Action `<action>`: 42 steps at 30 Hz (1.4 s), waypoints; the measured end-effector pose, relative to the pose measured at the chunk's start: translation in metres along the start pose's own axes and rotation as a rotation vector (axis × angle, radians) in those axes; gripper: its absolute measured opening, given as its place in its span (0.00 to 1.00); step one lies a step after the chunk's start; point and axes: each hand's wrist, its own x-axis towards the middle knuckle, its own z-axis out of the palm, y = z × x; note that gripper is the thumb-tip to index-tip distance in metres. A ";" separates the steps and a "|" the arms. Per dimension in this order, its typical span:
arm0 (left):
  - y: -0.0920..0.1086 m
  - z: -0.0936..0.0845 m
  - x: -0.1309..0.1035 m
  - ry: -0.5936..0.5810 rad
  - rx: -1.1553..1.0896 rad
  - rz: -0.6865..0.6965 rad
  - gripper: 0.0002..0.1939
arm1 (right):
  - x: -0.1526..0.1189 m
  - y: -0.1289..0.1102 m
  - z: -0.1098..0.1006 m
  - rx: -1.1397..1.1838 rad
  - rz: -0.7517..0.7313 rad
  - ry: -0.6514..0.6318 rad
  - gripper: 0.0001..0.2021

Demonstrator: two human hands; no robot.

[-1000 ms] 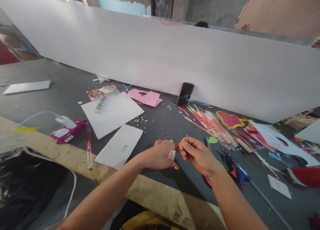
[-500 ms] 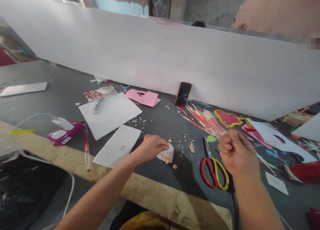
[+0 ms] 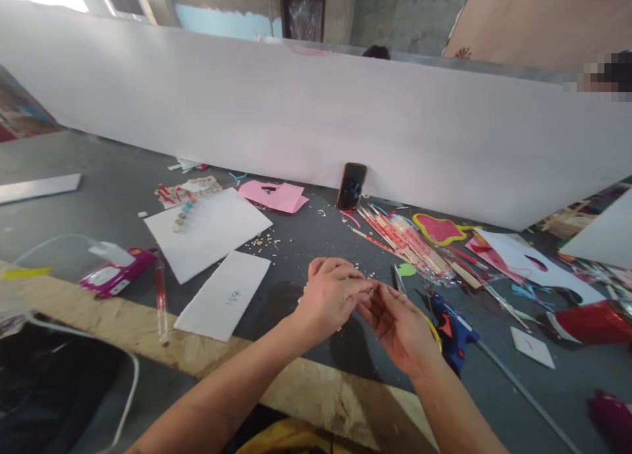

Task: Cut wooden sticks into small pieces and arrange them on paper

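My left hand (image 3: 338,293) and my right hand (image 3: 399,322) meet above the dark table, fingertips touching. Both have the fingers closed in a pinch; anything between them is too small or hidden to make out. Beneath my hands, the white paper piece with small wooden bits is almost wholly covered. A pair of scissors (image 3: 399,279) lies behind my right hand, with only part of a blade and the yellow handle showing. Just right of that hand rests a blue glue gun (image 3: 457,332). A green paper leaf (image 3: 407,270) lies beyond the scissors.
A phone (image 3: 352,185) leans against the white board (image 3: 296,118). Wrapped sticks (image 3: 399,237) lie to the right, near a red-and-yellow shape (image 3: 439,229). White sheets (image 3: 207,233), a folded card (image 3: 224,299) and a purple power strip (image 3: 118,274) lie left. A red cup (image 3: 590,322) lies far right.
My right hand has moved left to meet my left hand, which has shifted right over the wooden bits. The glue gun now shows where my right arm was.
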 end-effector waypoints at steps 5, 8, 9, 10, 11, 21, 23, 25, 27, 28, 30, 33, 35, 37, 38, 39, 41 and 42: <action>0.002 0.014 -0.002 0.039 0.129 0.047 0.11 | -0.013 0.001 0.000 0.042 0.049 -0.075 0.10; 0.001 0.015 0.001 0.071 0.133 0.067 0.12 | -0.021 0.001 -0.001 0.024 0.069 -0.125 0.13; 0.001 0.014 0.002 0.069 0.125 0.055 0.12 | -0.023 0.000 -0.002 0.009 0.071 -0.135 0.13; 0.001 0.011 0.004 0.063 0.106 0.028 0.12 | -0.024 -0.001 -0.003 -0.009 0.064 -0.137 0.13; 0.001 0.009 0.007 0.048 0.072 -0.010 0.11 | -0.025 -0.002 -0.005 -0.028 0.047 -0.131 0.13; 0.008 -0.008 0.024 -0.074 -0.140 -0.028 0.09 | -0.001 -0.003 0.008 -0.289 -0.080 -0.207 0.15; 0.001 -0.010 0.024 -0.046 -0.050 -0.006 0.10 | 0.002 -0.001 0.008 -0.380 -0.095 -0.190 0.11; -0.008 -0.013 0.021 -0.015 0.042 -0.018 0.11 | 0.002 -0.004 0.004 -0.464 -0.139 -0.134 0.12; -0.018 -0.014 0.017 -0.021 0.100 -0.031 0.12 | 0.002 -0.011 -0.004 -0.535 -0.192 -0.074 0.12; -0.021 -0.014 0.014 -0.049 0.112 -0.025 0.12 | 0.001 -0.014 -0.008 -0.564 -0.218 -0.049 0.12; -0.022 -0.011 0.010 -0.131 0.100 0.010 0.12 | 0.001 -0.021 -0.014 -0.605 -0.262 -0.006 0.11; -0.015 -0.005 0.005 -0.210 0.002 0.062 0.11 | 0.001 -0.025 -0.017 -0.624 -0.293 0.041 0.11; -0.006 -0.003 0.005 -0.165 -0.069 0.066 0.09 | -0.001 -0.023 -0.015 -0.607 -0.278 0.041 0.11; 0.002 -0.003 0.005 -0.077 -0.093 0.069 0.08 | -0.005 -0.018 -0.011 -0.561 -0.237 0.003 0.12; 0.005 -0.003 0.005 -0.037 -0.091 0.079 0.08 | -0.009 -0.016 -0.008 -0.528 -0.212 -0.025 0.13; 0.008 -0.003 0.005 -0.009 -0.087 0.099 0.08 | -0.013 -0.014 -0.006 -0.491 -0.188 -0.050 0.14; 0.015 -0.001 0.005 0.020 -0.090 0.149 0.08 | -0.024 -0.009 -0.005 -0.416 -0.147 -0.073 0.15; 0.018 0.000 0.004 0.021 -0.103 0.178 0.08 | -0.030 -0.007 -0.006 -0.381 -0.128 -0.067 0.15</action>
